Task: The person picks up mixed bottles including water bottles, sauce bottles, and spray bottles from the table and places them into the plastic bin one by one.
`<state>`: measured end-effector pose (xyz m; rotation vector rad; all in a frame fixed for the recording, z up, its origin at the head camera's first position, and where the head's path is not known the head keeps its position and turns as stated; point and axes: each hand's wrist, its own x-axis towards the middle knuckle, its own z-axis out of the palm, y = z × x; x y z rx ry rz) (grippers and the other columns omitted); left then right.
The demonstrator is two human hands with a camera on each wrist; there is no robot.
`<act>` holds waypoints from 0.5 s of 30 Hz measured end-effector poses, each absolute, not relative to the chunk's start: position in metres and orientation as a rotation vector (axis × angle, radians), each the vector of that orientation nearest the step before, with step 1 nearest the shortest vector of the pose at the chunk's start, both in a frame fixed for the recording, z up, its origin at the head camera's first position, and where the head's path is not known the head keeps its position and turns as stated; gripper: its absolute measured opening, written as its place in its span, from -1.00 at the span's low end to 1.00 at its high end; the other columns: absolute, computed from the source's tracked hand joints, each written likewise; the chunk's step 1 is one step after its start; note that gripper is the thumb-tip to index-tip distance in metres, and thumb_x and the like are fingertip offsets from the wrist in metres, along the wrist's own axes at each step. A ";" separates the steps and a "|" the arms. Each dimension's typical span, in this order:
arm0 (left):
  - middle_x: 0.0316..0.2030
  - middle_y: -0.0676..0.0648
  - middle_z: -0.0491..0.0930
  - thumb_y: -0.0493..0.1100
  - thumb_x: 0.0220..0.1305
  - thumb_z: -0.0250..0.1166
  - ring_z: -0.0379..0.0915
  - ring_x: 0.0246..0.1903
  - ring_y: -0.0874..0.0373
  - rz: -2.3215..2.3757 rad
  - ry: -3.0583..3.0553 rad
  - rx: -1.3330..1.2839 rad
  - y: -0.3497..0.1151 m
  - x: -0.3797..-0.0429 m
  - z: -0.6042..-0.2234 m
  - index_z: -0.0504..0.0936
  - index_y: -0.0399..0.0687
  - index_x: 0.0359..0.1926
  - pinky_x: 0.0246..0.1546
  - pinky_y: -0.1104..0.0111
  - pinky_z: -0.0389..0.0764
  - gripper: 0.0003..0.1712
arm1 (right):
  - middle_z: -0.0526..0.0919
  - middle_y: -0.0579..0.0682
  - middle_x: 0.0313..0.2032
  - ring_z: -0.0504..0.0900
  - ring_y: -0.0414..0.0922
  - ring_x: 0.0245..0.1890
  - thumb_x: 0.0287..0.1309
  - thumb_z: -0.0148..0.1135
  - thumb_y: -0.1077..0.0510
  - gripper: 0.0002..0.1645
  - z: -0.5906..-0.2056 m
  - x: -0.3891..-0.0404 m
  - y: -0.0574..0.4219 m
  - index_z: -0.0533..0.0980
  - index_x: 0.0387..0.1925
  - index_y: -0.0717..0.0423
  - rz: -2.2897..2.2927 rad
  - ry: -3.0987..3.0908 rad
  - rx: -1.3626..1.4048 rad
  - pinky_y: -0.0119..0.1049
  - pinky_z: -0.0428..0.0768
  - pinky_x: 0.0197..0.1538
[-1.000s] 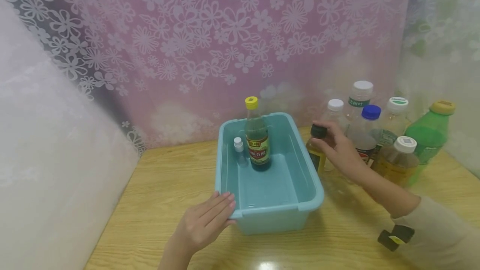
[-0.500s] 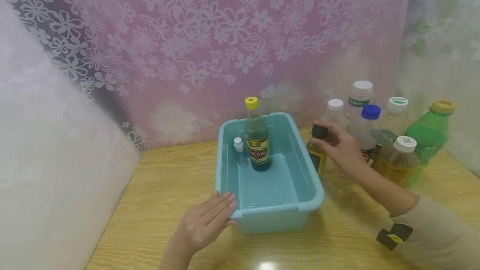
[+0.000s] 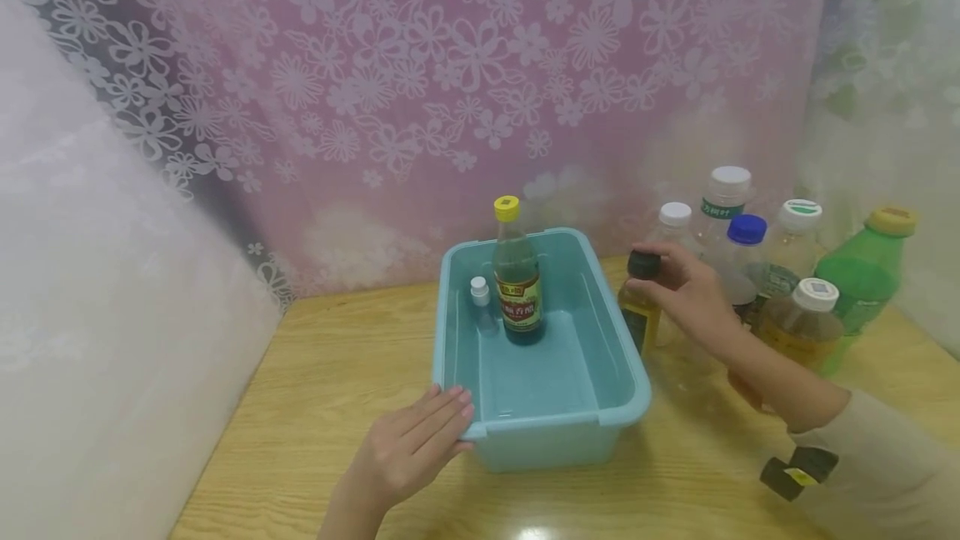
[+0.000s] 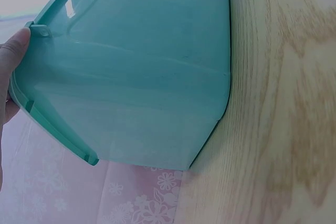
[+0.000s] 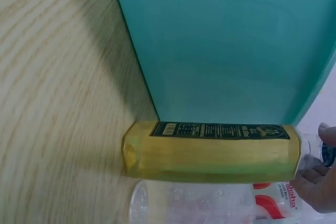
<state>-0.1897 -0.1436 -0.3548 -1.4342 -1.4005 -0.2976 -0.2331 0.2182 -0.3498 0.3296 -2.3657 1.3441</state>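
Observation:
My left hand (image 3: pixel 408 444) holds the near left corner of a light teal plastic basin (image 3: pixel 540 448), fingers over the rim and thumb below it on the outside. My right hand (image 3: pixel 693 298) pinches the black cap (image 3: pixel 643 265) of a bottle of yellow oil (image 5: pixel 220 153), upright just outside the basin's right wall. Its dark label shows in the right wrist view, with its base close to the table. Inside the basin stand a vinegar bottle (image 3: pixel 519 298) with a yellow cap and a small clear bottle (image 3: pixel 481 298) with a white cap.
Several bottles crowd the right of the table (image 3: pixel 337 357): a blue-capped one (image 3: pixel 747 230), a green one (image 3: pixel 862 273), an amber drink bottle (image 3: pixel 802 332) and clear white-capped ones. One clear bottle (image 5: pixel 194 203) stands right beside the oil. A pink flowered curtain (image 3: pixel 420 107) hangs behind.
The head view has shifted slightly, so everything sits a little lower and further right. My right hand keeps its pinch on the oil bottle's cap; the left stays at the basin corner.

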 end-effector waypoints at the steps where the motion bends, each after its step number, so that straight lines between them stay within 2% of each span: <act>1: -0.38 -0.22 0.71 -0.17 0.33 0.19 0.70 -0.37 0.05 -0.297 -1.401 -1.435 -0.143 -0.190 -0.355 0.69 -0.33 -0.29 -0.28 0.32 0.74 -0.73 | 0.55 0.31 0.03 0.59 0.20 -0.04 0.18 0.27 0.20 -0.43 -0.349 -0.233 0.219 0.35 0.21 0.14 1.347 -2.370 0.328 -0.73 0.55 -0.15; 6: -0.38 -0.22 0.71 -0.17 0.33 0.18 0.70 -0.37 0.05 -0.298 -1.406 -1.437 -0.143 -0.190 -0.356 0.69 -0.32 -0.30 -0.28 0.32 0.74 -0.73 | 0.53 0.29 0.06 0.59 0.18 -0.02 0.18 0.28 0.18 -0.42 -0.343 -0.233 0.223 0.35 0.22 0.13 1.336 -2.387 0.299 -0.77 0.51 -0.14; 9: -0.38 -0.22 0.71 -0.17 0.33 0.18 0.70 -0.37 0.05 -0.297 -1.406 -1.437 -0.143 -0.190 -0.356 0.69 -0.32 -0.29 -0.27 0.32 0.74 -0.73 | 0.55 0.28 0.05 0.63 -0.14 -0.08 0.17 0.28 0.19 -0.41 -0.338 -0.233 0.225 0.35 0.23 0.11 1.346 -2.378 0.306 -0.75 0.53 -0.14; 12: -0.38 -0.22 0.71 -0.16 0.33 0.19 0.70 -0.37 0.05 -0.298 -1.408 -1.435 -0.143 -0.190 -0.356 0.69 -0.32 -0.29 -0.28 0.32 0.74 -0.73 | 0.55 0.27 0.04 0.57 -0.42 -0.15 0.17 0.29 0.19 -0.41 -0.330 -0.234 0.226 0.36 0.23 0.11 1.335 -2.380 0.327 -0.71 0.57 -0.16; 13: -0.38 -0.22 0.71 -0.16 0.33 0.19 0.70 -0.37 0.05 -0.299 -1.409 -1.434 -0.143 -0.190 -0.356 0.69 -0.32 -0.29 -0.28 0.32 0.74 -0.72 | 0.56 0.28 0.04 0.56 -0.45 -0.16 0.17 0.29 0.18 -0.41 -0.328 -0.233 0.226 0.35 0.23 0.10 1.333 -2.390 0.324 -0.71 0.57 -0.18; 15: -0.38 -0.22 0.71 -0.16 0.33 0.19 0.70 -0.37 0.05 -0.301 -1.413 -1.434 -0.143 -0.190 -0.355 0.69 -0.32 -0.29 -0.28 0.31 0.74 -0.72 | 0.55 0.28 0.05 0.62 -0.28 -0.11 0.17 0.29 0.16 -0.40 -0.322 -0.233 0.227 0.35 0.24 0.09 1.318 -2.404 0.330 -0.67 0.60 -0.21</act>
